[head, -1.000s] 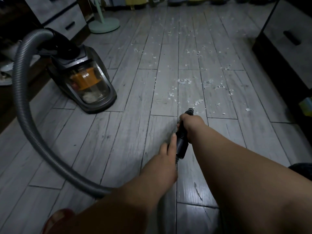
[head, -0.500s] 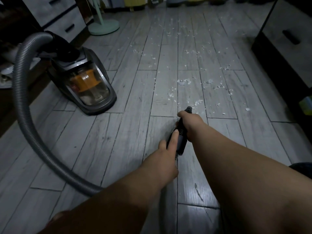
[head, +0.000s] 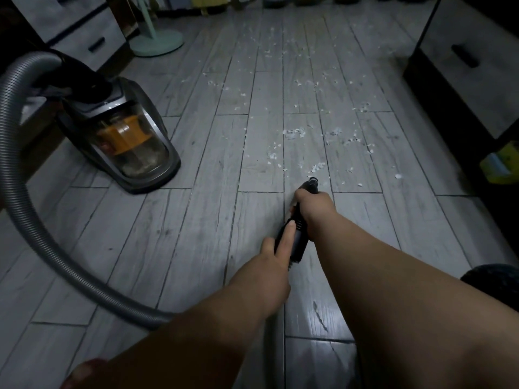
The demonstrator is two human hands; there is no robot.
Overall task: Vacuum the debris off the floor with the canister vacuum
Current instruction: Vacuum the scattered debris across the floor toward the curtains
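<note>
Right hand (head: 314, 204): grip clenched round the front part of the black vacuum handle (head: 299, 240), knuckles up. The handle's tip points forward and down at the floor (head: 182, 234), just short of the nearest scraps.

Left hand (head: 276, 256): grip grasping the rear part of the same handle, one finger (head: 287, 234) laid straight along its top. The remaining fingers are hidden beneath. Both forearms reach out from the bottom of the view.

Canister vacuum (head: 123, 133): stands on the floor at left, well apart from the hands, with a clear dust bin and an orange part inside. A grey ribbed hose (head: 16, 164) rises from its top, loops out along the left edge and runs back under the left forearm.

Debris (head: 293, 133): small white scraps scattered across the grey floorboards ahead of the handle tip. It is thickest just beyond the tip and thins out toward the far wall.

Surroundings: a drawer unit (head: 84, 32) at upper left, a pale green round stand base (head: 157, 43) beside it, and a dark cabinet (head: 463, 66) along the right. A yellow item (head: 502, 164) lies at the cabinet's foot; its nature cannot be determined.
</note>
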